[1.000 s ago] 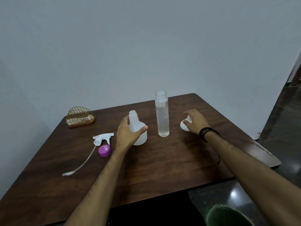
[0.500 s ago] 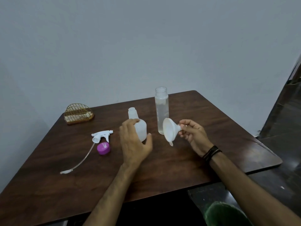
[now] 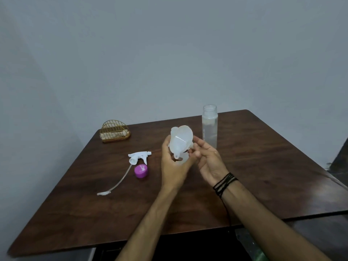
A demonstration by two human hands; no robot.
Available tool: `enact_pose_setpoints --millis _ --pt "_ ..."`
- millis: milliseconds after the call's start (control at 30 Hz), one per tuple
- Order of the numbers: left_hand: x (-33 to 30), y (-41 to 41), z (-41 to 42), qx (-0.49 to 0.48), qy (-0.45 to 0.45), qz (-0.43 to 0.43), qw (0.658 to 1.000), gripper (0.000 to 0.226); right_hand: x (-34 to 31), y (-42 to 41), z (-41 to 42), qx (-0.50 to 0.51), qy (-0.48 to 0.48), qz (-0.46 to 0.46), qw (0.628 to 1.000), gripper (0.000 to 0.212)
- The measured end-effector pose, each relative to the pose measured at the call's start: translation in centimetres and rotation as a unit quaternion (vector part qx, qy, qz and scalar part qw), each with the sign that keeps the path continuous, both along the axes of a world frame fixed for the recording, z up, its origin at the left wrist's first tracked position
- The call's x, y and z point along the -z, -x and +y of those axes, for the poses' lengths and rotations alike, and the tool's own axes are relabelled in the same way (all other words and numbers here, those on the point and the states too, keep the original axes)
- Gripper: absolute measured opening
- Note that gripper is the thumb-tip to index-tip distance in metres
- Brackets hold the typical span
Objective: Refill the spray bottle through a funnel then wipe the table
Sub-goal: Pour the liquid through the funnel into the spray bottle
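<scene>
The white funnel [image 3: 181, 140] is tilted, with its wide mouth toward me. My right hand [image 3: 208, 163] pinches it by its rim tab. It is just in front of the open neck of the white spray bottle [image 3: 183, 161], which stands on the table [image 3: 263, 166]. My left hand [image 3: 172, 167] is wrapped around the bottle's body and hides most of it. A tall clear bottle [image 3: 209, 129] with liquid, uncapped, stands just right of my hands. The white trigger sprayer head [image 3: 139, 157] with its dip tube lies to the left.
A purple cap [image 3: 141, 171] lies beside the sprayer head. A gold wire holder [image 3: 114, 133] sits at the far left corner of the table. A green object [image 3: 260, 255] is on the floor below the near table edge.
My right hand lifted the funnel from the table's right side and carried it left to the spray bottle's neck. My left hand stayed by the bottle and has closed around it.
</scene>
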State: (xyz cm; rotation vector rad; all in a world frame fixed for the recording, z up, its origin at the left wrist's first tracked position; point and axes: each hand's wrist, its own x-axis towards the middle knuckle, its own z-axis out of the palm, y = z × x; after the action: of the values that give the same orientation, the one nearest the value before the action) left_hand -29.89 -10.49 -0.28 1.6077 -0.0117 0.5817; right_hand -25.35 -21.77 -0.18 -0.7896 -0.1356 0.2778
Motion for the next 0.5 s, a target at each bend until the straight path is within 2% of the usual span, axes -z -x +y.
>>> enact_pose_setpoints --millis 67,133,300,367,433,500 --pt "-0.8 -0.8 0.6 -0.018 0.005 0.004 1.0 0.088 -0.2 0.2 1.0 0.01 0.032 -0.023 0.999 0.048" --pt "-1.2 -1.6 1.1 -0.022 0.013 0.011 1.0 0.092 -0.3 0.1 1.6 0.015 0.047 -0.04 0.998 0.049" --pt "-1.7 -3.1 2.2 -0.06 0.022 0.018 0.998 0.098 -0.1 -0.8 2.2 0.052 0.132 -0.086 0.986 0.023" --pt "-2.4 -3.7 2.7 -0.068 0.033 0.014 0.997 0.098 -0.2 -0.9 2.3 0.068 0.171 -0.118 0.976 0.023" --pt "-3.6 -4.4 3.4 -0.073 0.03 0.008 0.997 0.096 -0.3 -1.0 2.0 0.121 0.25 -0.176 0.944 0.026" --pt "-5.4 -5.1 4.3 -0.086 0.032 -0.009 0.996 0.096 -0.1 -1.3 1.6 0.217 0.32 -0.229 0.893 0.024"
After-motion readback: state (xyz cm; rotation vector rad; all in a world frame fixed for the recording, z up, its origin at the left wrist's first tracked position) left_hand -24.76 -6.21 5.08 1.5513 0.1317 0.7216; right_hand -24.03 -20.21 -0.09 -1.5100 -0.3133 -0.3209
